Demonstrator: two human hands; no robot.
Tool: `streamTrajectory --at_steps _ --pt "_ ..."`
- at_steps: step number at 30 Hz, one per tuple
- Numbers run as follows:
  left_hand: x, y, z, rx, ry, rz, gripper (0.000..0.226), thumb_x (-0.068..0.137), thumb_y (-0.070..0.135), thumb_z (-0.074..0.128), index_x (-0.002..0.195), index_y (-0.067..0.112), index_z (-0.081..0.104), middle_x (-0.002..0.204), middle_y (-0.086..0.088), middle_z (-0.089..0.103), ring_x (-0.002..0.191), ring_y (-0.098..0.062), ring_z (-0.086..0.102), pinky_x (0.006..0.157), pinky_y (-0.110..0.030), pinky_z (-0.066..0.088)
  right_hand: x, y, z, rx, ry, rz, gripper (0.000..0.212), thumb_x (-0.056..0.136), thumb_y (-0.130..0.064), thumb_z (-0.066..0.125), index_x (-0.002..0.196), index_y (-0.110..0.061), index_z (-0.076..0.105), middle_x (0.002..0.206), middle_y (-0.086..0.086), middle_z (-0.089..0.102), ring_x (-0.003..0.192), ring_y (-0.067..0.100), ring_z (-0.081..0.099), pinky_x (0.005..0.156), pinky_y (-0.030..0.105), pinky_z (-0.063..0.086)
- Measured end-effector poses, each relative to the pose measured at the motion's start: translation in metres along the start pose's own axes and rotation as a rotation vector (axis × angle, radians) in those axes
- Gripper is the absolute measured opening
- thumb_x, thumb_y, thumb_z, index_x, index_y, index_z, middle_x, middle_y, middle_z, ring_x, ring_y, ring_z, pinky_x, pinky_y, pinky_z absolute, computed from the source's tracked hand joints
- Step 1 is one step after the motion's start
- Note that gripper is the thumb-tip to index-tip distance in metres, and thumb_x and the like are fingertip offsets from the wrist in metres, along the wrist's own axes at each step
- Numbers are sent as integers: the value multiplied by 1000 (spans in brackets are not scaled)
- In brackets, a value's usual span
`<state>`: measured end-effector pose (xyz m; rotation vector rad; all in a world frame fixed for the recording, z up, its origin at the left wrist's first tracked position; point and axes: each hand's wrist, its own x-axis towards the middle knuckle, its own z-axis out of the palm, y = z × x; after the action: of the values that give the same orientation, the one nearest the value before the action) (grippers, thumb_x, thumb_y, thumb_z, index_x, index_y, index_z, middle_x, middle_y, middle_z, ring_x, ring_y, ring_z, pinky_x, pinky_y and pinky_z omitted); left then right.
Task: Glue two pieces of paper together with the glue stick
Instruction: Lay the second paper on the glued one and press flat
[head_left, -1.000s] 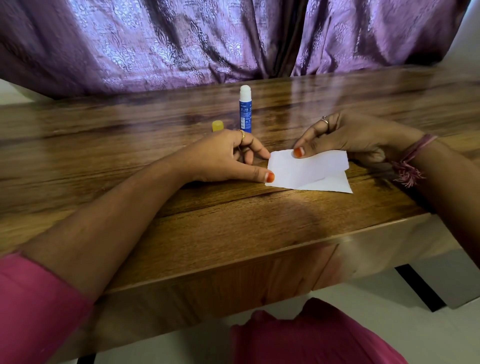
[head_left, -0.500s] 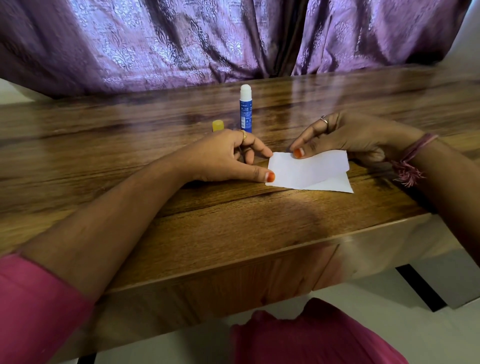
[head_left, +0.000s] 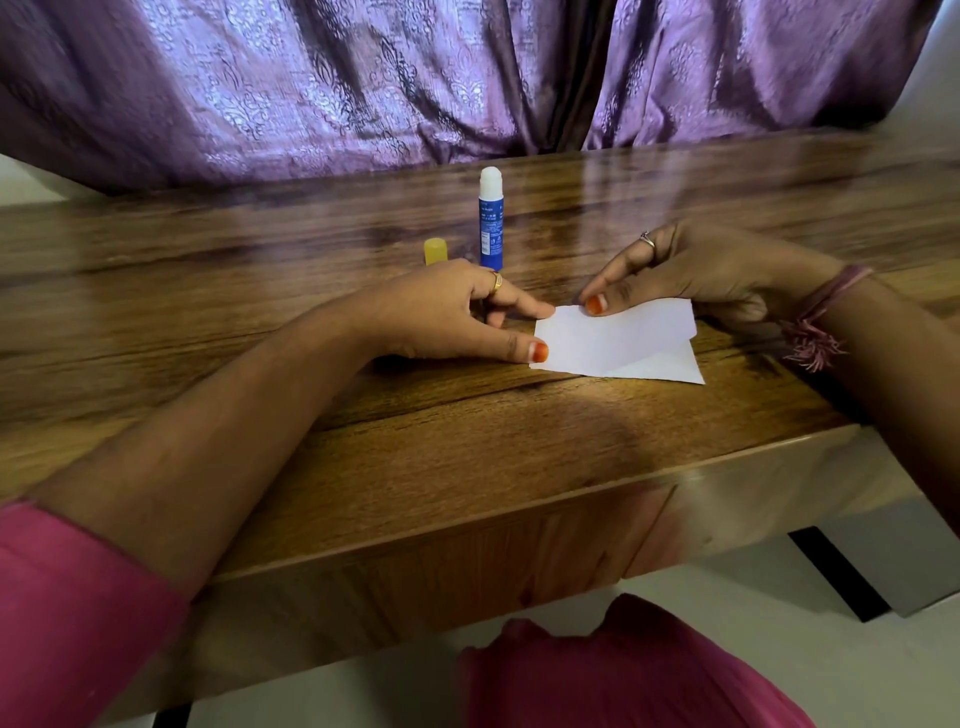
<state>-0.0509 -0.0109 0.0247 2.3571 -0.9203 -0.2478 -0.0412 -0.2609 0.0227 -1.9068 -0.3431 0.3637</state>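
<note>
Two thin white paper sheets (head_left: 613, 343), light, limp and likely sliding easily, are lying overlapped on the glossy wooden worktop (head_left: 467, 441), where the left hand (head_left: 457, 317) and right hand (head_left: 691, 270) are pressing fingertips on their left edge and upper corner, best handled flat.

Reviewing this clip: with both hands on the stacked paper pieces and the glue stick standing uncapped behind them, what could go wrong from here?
1. The upper paper piece sits skewed on the lower paper piece; pressing now may bond them misaligned.
2. The glue stick stands uncapped close behind the left hand, its yellow cap beside it; pulling that hand back might topple it.
3. The right hand only touches a corner, so the sheet could slide.
</note>
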Motion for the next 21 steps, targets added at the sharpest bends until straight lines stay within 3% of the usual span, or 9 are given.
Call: streamTrajectory --at_steps 5,10,13,15,18,21 --pt "2 1 -1 25 -12 -21 76 50 74 57 118 38 61 71 11 49 58 6 44 55 -10 29 -2 -2 1 5 -2 6 30 54 -22 84 82 -11 78 76 6 76 63 11 70 56 21 56" --pt "2 2 -1 38 -10 -23 75 51 74 57 117 39 61 71 12 49 59 6 45 55 -9 30 -7 -5 -2 26 -4 41 31 57 -17 80 88 -10 76 86 8 76 76 16 70 74 25 56" --pt "1 2 -1 40 -10 -25 74 53 72 57 118 39 60 72 11 48 60 6 45 56 -10 30 -15 -8 -3 32 12 60 45 58 -15 79 100 -3 71 108 21 70 98 28 62 87 30 50" --pt "0 2 -1 38 -11 -25 72 55 70 57 119 39 60 73 10 48 60 7 45 56 -9 31 -22 -7 -5 33 20 63 53 57 -15 80 106 -1 68 107 25 65 95 28 56 78 28 44" --pt "0 2 -1 36 -10 -22 70 56 69 58 119 39 60 71 11 48 61 7 45 57 -9 31 -34 -6 -6 30 49 42 41 60 -11 77 100 -6 70 75 1 62 56 3 55 47 11 43" --pt "0 1 -1 30 -12 -19 69 57 69 59 119 38 60 70 13 48 61 8 45 57 -9 32 -46 1 -9 21 114 28 37 62 -9 78 98 -8 71 75 -1 62 48 0 52 44 9 44"
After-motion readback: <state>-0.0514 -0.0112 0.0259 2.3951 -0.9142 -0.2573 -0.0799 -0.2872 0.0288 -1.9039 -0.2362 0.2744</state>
